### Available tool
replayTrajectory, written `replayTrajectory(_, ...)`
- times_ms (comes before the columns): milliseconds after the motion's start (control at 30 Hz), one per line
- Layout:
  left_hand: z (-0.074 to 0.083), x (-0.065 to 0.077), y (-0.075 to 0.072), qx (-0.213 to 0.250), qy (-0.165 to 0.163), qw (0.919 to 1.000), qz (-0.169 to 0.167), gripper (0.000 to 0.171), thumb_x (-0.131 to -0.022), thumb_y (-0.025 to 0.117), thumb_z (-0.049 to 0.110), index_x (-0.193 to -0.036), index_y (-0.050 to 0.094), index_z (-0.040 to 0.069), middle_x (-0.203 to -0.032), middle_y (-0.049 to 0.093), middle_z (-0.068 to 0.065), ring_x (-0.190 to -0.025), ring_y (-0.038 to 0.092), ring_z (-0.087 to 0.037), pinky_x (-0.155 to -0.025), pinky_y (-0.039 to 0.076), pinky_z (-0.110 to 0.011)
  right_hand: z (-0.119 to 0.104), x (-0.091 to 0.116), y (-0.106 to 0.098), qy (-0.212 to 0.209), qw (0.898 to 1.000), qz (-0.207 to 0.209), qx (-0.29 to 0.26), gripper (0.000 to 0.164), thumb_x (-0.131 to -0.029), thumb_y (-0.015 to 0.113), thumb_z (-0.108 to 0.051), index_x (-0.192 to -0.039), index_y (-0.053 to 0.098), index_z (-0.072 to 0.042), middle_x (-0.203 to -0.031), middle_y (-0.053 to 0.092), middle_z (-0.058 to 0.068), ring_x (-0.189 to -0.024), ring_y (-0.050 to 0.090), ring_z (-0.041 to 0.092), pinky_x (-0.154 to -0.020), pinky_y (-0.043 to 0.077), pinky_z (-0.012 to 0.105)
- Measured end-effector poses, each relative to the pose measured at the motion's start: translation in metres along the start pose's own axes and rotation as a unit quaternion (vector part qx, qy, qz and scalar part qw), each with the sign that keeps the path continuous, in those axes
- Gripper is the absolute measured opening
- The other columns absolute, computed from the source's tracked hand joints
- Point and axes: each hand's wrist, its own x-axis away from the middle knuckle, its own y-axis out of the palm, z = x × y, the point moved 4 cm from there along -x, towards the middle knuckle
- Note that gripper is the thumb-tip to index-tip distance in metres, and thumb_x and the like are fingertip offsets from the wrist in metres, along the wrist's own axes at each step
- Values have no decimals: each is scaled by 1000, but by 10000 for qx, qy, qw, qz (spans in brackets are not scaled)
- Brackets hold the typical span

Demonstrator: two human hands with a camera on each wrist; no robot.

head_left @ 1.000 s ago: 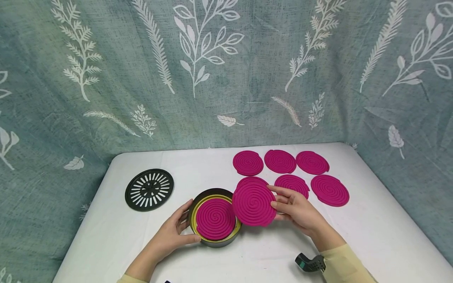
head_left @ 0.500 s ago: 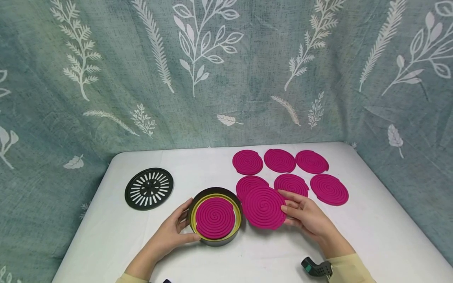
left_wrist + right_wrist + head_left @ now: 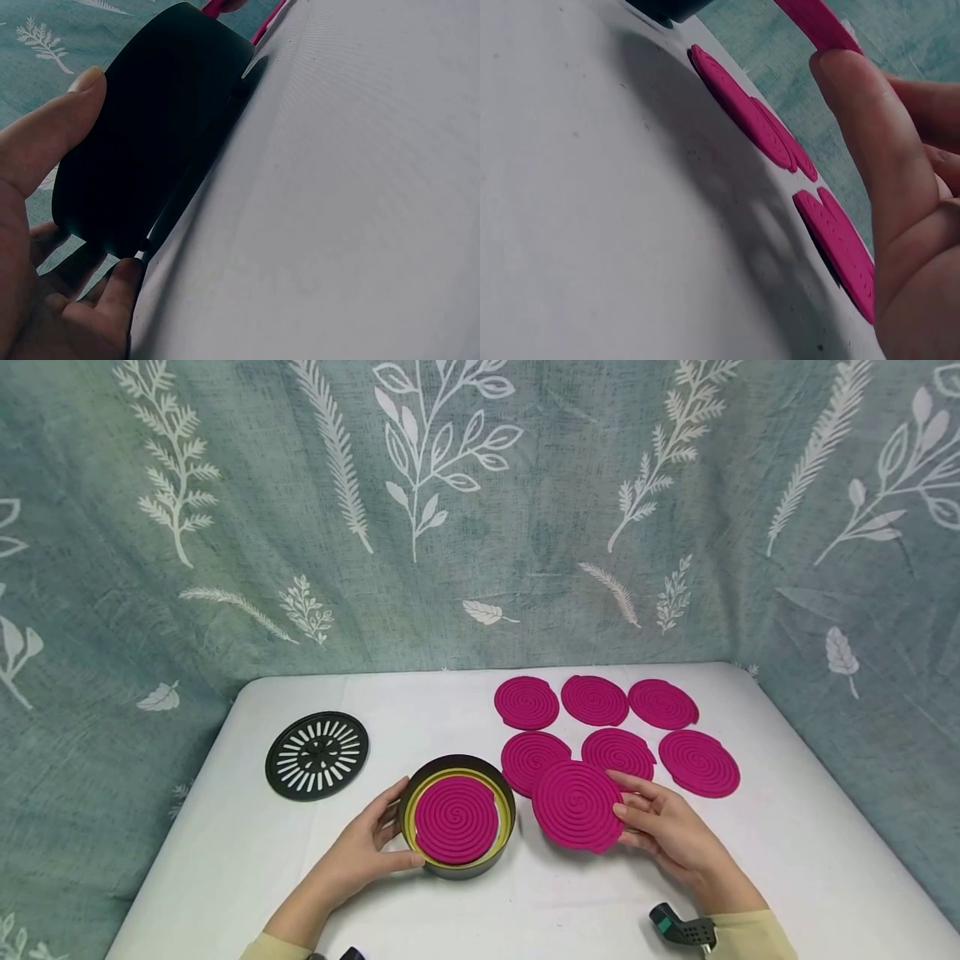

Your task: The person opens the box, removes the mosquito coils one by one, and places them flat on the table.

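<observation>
A black round tin [image 3: 457, 870] with a yellow inner rim stands on the table, one magenta spiral mosquito coil [image 3: 456, 820] lying inside it. My left hand [image 3: 360, 852] grips the tin's left side, thumb at the front and fingers behind; the left wrist view shows the tin's dark wall [image 3: 154, 127] between them. Right of the tin, my right hand [image 3: 671, 831] pinches another mosquito coil [image 3: 577, 803] by its right edge, lifted above the table and facing the head camera. In the right wrist view only a strip of that held coil [image 3: 821, 26] shows, above my thumb.
Several more magenta coils, such as one at the back [image 3: 527, 702] and one at the right [image 3: 699, 763], lie flat in two rows. A black slotted lid [image 3: 317, 756] lies at the left. Behind the white table [image 3: 570, 910] hangs a patterned teal cloth [image 3: 540, 527].
My right hand has drawn its coil to the right and slightly nearer, away from the tin, uncovering more of the coil lying behind it. My left hand stays on the tin.
</observation>
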Motion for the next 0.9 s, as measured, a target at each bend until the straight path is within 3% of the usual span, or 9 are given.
replayTrajectory(167,2,0,1,63,4,10000,-27,111,-60,97,25,-153,35,28,-155,35,0,-142,34,-21,-110,38,-21,3,3,-6,97,9999,-24,52,65,-96,64,-6,-152,32,-3,-105,62,10,-82,68,15,-76,62,38)
replayTrajectory(467,0,1,1,67,-29,10000,-35,112,-59,97,26,-153,35,28,-155,35,0,-142,34,-22,-109,38,-21,14,0,-2,390,9980,-448,227,65,-96,63,-6,-152,31,-1,-121,62,23,-98,69,32,-84,58,50)
replayTrajectory(900,1,1,0,96,40,9999,-126,111,-62,96,25,-154,33,28,-157,33,-1,-143,33,-23,-110,37,-21,23,-2,1,545,9935,-812,586,66,-97,62,-6,-151,27,6,-124,60,25,-102,67,36,-81,59,51)
